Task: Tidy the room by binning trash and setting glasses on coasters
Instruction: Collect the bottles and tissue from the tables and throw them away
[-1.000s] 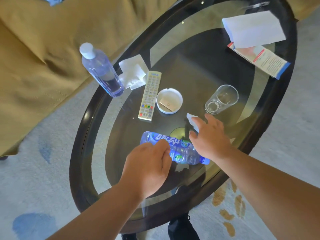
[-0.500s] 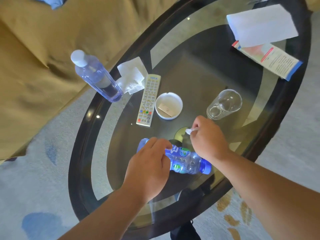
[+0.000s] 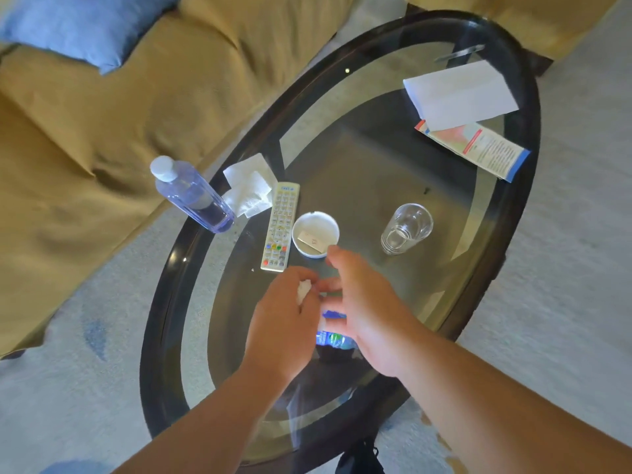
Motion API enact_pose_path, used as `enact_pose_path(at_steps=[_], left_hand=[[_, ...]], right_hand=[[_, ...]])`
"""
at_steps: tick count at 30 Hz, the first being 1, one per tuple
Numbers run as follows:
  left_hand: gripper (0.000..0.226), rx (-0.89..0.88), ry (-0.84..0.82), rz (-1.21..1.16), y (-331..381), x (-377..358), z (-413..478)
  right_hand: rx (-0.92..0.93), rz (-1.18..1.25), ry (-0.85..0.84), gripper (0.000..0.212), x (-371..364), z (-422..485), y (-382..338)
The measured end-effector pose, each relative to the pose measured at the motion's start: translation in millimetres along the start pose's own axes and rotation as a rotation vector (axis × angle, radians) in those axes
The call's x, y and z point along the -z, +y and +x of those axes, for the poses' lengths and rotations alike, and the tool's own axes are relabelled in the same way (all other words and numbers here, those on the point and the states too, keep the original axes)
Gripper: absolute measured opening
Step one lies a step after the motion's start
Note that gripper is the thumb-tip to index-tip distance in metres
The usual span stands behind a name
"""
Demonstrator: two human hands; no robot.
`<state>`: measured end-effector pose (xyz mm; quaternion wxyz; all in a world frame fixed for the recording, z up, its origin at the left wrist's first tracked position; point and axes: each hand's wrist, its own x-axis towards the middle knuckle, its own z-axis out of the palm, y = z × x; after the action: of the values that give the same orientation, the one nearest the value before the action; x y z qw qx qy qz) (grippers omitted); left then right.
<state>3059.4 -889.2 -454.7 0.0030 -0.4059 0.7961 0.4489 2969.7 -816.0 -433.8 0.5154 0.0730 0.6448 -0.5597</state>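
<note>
A crushed plastic bottle with a blue label (image 3: 333,338) shows between my two hands, mostly hidden by them. My left hand (image 3: 284,326) is curled around it and pinches a white crumpled tissue (image 3: 303,291) at its fingertips. My right hand (image 3: 367,306) hovers just right of it with fingers spread and holds nothing. An empty drinking glass (image 3: 407,229) stands on the glass table (image 3: 164,302), to the upper right of my hands. I see no coaster and no bin.
A white remote (image 3: 281,227), a white round dish (image 3: 329,223) with a card in it, folded napkins (image 3: 248,186) and a clear upright bottle (image 3: 191,196) sit left of centre. White paper (image 3: 458,95) and a leaflet (image 3: 485,150) lie far right. A tan sofa (image 3: 102,131) borders the table.
My right hand picked the tissue off the table, carried it left to my left hand and opened. My left hand closed on the bottle and now has the tissue too.
</note>
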Motion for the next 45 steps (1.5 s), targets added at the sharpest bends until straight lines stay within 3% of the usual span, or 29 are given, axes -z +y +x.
enact_pose_path(at_steps=[2, 4, 8, 10, 15, 20, 23, 34, 38, 45], left_hand=[[0.022, -0.003, 0.0, 0.051, -3, 6, 0], [0.022, -0.002, 0.003, 0.086, -7, 12, -2], [0.022, -0.019, -0.011, 0.109, -21, 15, -7], [0.023, -0.025, -0.026, 0.11, -29, 13, -11], [0.028, -0.028, -0.023, 0.111, -43, 11, -17], [0.024, 0.003, -0.001, 0.111, -46, 22, -20], [0.023, 0.023, 0.005, 0.105, -43, 32, -20], [0.024, -0.073, 0.093, 0.025, 11, 86, -52], [0.023, -0.183, 0.121, 0.025, 53, 119, -76], [0.026, -0.497, 0.005, 0.008, 142, 156, -146]], right_hand=[[0.132, -0.353, 0.084, 0.025, 9, 3, 7], [0.238, -0.734, 0.134, 0.048, 25, 7, 20], [0.249, -1.392, 0.086, 0.088, 54, 26, 67], [0.246, -1.543, 0.044, 0.097, 57, 36, 85], [0.386, -1.65, 0.046, 0.101, 40, 63, 103], [0.364, -1.592, 0.095, 0.073, 29, 67, 103], [0.338, -1.492, 0.1, 0.07, 28, 59, 99], [0.238, -0.417, 0.071, 0.047, 21, -31, 44], [0.336, -0.297, 0.152, 0.049, 19, -98, 5], [0.602, -0.149, 0.408, 0.054, 18, -236, -38]])
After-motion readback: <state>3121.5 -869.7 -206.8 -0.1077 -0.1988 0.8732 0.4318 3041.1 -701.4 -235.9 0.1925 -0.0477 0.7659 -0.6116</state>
